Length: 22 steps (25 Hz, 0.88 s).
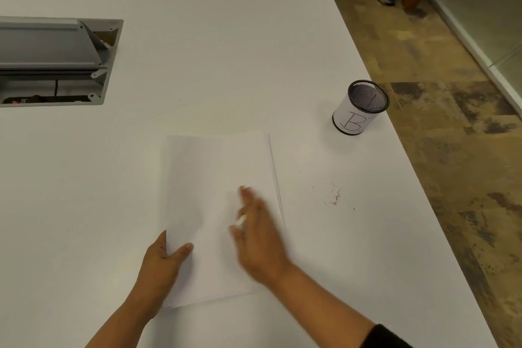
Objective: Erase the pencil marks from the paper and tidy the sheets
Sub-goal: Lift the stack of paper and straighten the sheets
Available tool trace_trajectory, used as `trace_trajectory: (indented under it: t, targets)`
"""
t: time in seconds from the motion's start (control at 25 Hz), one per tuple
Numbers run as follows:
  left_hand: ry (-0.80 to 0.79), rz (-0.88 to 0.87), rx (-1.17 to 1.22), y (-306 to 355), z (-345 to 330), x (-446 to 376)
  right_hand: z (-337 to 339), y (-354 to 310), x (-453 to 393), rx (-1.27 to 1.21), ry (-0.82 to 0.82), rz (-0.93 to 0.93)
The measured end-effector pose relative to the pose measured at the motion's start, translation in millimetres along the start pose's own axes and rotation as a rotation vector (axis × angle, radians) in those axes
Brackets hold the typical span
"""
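The right hand lies blurred over the lower right part of the paper, fingers reaching away from the person; a small white object, probably an eraser, appears tucked between thumb and fingers, though the blur leaves the exact grip unclear. The left hand pinches the near-left edge of the paper, thumb on top and fingers beneath. The paper lies on the white table, its long axis running away from the person. No pencil marks can be made out on the sheet; whether any remain cannot be told. Dark crumbs lie on the table to the right of the paper, nearer the right hand. Further right, near the table edge, stands a mesh cup marked with a letter B.
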<state>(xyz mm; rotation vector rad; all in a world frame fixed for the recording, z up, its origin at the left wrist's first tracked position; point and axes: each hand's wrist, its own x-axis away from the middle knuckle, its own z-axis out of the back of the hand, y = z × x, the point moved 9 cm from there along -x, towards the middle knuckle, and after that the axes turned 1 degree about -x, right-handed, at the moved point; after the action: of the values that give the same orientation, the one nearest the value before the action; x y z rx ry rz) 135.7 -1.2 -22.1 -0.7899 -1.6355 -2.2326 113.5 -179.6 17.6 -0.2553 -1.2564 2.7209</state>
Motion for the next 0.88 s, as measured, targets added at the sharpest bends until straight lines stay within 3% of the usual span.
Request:
trace_trajectory:
  t: [0.08, 0.16, 0.24, 0.4, 0.6, 0.68, 0.8, 0.88]
  targets:
    - [-0.011, 0.007, 0.000, 2.8, -0.7, -0.7, -53.9, -45.6, -1.3, -0.046, -0.210, 0.126]
    - [-0.021, 0.016, 0.019, 3.4, -1.7, -1.1, -76.0, -53.6, -9.2, -0.087, -0.325, 0.111]
    - [-0.013, 0.024, 0.027, 0.0, -0.2, -2.9, -50.0, -18.0, -27.3, -0.082, -0.157, 0.005]
    - [-0.015, 0.043, 0.030, -6.4, 1.2, -5.2, 63.0, 86.2, -28.2, 0.062, 0.351, -0.323]
    - [-0.015, 0.077, 0.052, -10.2, 3.1, -7.4, 110.0, 93.3, -3.8, 0.050, 0.453, -0.314]
    - [-0.011, 0.083, 0.056, -10.9, 2.9, -8.2, 96.0, 77.3, 3.7, 0.045, 0.412, -0.255]
    - [-0.011, 0.083, 0.051, -9.4, -1.0, -8.4, 44.5, 41.5, 11.7, 0.063, 0.098, -0.075]
    - [-0.018, 0.085, 0.048, -8.6, -4.9, -6.3, 46.9, 42.1, 12.4, 0.025, 0.121, -0.124]
